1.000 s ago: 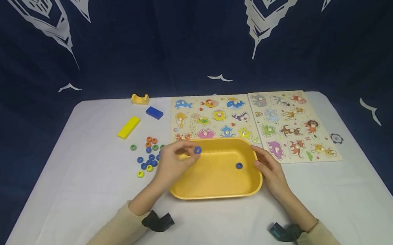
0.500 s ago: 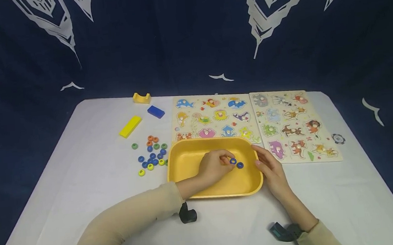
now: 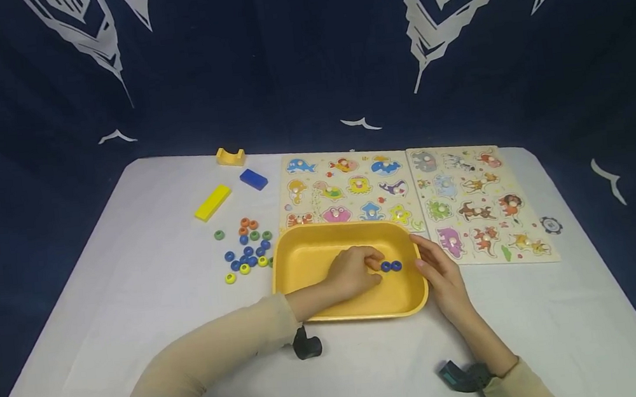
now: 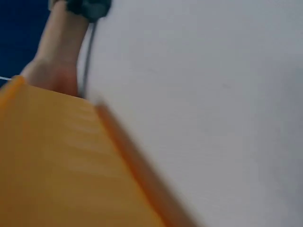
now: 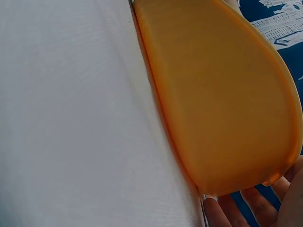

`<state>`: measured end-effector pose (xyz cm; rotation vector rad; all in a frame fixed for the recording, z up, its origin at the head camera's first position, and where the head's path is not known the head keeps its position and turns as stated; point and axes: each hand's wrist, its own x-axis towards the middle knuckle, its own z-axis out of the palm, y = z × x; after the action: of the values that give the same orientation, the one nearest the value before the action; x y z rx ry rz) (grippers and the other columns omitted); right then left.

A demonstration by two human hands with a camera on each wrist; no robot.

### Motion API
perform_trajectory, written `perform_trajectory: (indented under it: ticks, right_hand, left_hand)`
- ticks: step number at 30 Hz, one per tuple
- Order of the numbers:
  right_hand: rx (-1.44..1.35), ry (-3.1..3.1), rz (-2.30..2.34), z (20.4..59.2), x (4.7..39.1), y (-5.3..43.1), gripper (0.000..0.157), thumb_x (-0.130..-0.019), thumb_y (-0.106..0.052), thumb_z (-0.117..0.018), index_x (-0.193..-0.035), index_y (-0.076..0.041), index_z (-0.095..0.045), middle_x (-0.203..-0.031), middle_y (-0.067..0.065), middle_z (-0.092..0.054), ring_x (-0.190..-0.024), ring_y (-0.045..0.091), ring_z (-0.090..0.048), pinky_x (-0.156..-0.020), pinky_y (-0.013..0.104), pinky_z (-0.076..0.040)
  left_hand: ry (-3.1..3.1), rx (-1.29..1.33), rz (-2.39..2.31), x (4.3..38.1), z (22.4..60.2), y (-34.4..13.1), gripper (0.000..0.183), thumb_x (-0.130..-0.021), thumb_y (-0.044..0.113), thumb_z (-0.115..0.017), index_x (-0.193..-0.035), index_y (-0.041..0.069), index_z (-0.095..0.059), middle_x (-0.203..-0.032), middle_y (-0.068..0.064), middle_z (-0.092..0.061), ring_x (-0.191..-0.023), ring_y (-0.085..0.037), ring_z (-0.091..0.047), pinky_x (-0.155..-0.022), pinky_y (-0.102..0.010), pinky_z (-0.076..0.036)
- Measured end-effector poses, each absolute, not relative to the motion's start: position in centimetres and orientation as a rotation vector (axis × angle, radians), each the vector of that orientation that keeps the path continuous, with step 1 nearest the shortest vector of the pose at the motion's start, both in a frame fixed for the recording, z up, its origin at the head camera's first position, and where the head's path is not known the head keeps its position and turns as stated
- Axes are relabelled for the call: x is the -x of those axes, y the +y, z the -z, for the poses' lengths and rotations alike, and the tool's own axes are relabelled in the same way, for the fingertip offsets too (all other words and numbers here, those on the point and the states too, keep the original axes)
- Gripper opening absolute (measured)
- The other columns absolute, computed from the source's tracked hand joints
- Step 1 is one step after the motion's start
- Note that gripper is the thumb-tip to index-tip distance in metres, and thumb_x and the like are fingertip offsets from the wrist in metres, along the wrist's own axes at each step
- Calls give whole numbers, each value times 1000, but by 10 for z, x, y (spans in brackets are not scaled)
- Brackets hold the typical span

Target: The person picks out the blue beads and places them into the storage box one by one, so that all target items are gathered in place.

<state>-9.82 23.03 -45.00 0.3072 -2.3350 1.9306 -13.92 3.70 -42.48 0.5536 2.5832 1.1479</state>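
The left hand [image 3: 354, 273] is in a yellow tray [image 3: 312, 260], fingers parted beside two blue beads [image 3: 396, 266]. The right hand [image 3: 445, 279], fingers extended, touches the tray's right end. Coloured beads [image 3: 249, 251] lie left of it; beyond are blocks [image 3: 213, 202] and puzzle boards [image 3: 348, 177].

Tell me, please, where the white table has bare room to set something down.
Bare tabletop lies left of the loose beads, in front of the yellow tray between the sleeves, and right of the right hand, nearer than the right puzzle board. It is crowded behind the tray, where the left puzzle board lies, and among the beads.
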Motion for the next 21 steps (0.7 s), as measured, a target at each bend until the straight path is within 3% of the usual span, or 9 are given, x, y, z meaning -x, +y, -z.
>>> perform_trajectory:
  ticks: [6, 12, 21]
  right_hand:
    - [-265, -2358, -1912, 449, 99, 230, 38, -92, -10, -43, -130, -9, -42, -135, 10, -41, -121, 7, -41, -93, 12, -35]
    - [-310, -2342, -1893, 449, 100, 232, 39, -92, -7, -43, -130, -7, -41, -135, 13, -40, -122, 8, -41, -94, 12, -35]
    - [-251, -2339, -1915, 451, 99, 230, 39, -91, -6, -44, -130, -8, -42, -135, 11, -42, -122, 12, -41, -94, 12, -33]
  left_hand:
    - [2583, -618, -1349, 123, 394, 18, 39, -72, 20, -71, -110, 16, -61, -98, 5, -64, -88, -13, -56, -75, -24, -44]
    - [2698, -782, -1797, 107, 378, -30, 34, -73, 15, -70, -106, 13, -62, -102, 3, -63, -90, -14, -54, -74, -29, -46]
    - [2832, -460, -2110, 119, 390, -122, 36, -74, 5, -68, -109, 6, -60, -100, -11, -62, -92, -23, -53, -76, -24, -43]
